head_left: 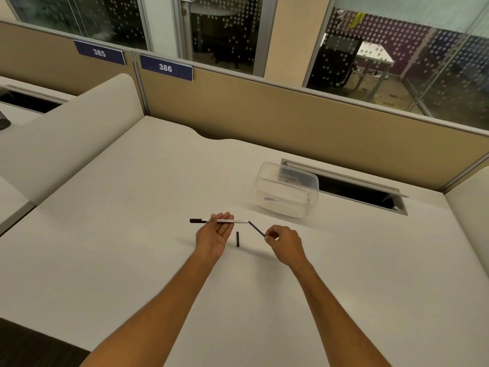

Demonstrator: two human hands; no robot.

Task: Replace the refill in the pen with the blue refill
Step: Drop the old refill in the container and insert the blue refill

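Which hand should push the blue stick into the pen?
The right hand. Its fingers already pinch the blue refill, whose far end meets the open end of the pen, which lies across the left hand.
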